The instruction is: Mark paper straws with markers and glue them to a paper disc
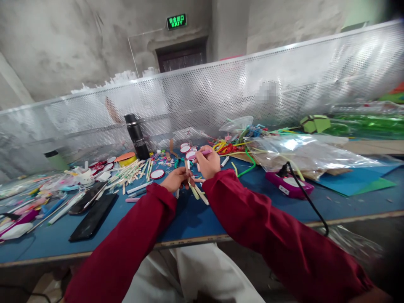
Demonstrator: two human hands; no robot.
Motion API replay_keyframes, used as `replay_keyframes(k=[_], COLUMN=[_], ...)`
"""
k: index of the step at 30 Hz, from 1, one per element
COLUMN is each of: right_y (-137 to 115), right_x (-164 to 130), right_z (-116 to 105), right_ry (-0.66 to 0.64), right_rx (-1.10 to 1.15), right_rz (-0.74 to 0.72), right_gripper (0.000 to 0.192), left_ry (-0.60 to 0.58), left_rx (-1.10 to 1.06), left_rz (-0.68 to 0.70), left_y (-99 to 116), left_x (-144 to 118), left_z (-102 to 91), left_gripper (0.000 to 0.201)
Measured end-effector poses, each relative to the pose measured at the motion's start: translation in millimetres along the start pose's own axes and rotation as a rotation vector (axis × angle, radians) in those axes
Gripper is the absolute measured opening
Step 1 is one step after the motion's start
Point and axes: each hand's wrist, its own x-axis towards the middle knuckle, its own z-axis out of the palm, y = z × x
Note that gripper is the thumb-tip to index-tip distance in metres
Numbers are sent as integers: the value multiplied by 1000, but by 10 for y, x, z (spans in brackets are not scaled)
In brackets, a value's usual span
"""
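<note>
Both hands meet over the middle of the blue counter (195, 219). The left hand (175, 178) is curled shut around a bunch of pale flat wooden craft sticks (198, 193), which poke out toward 5 o'clock, just above the counter. The right hand (208, 162) is closed on a thin pink pen-like stick (198, 155), just at 1 o'clock from the left hand. A tall black drink bottle (136, 135) stands at 10 o'clock from the hands. Two flat black phones (91, 210) lie at 8 o'clock. A purple glue gun with a black cord (288, 184) rests at 3 o'clock.
</note>
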Motion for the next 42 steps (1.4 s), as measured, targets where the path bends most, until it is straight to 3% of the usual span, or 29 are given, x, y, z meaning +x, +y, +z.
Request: replay_keyframes(k=[18,42], right_y=[52,46], right_x=[23,38], right_z=[26,16], right_ry=[54,18], right_rx=[38,-13], right_rz=[1,-36], right_gripper=[10,14], left_ry=[0,-9], left_rx=[14,26], left_rz=[6,3], left_y=[-7,-4], left_x=[13,2], left_z=[-10,-16], left_gripper=[35,35])
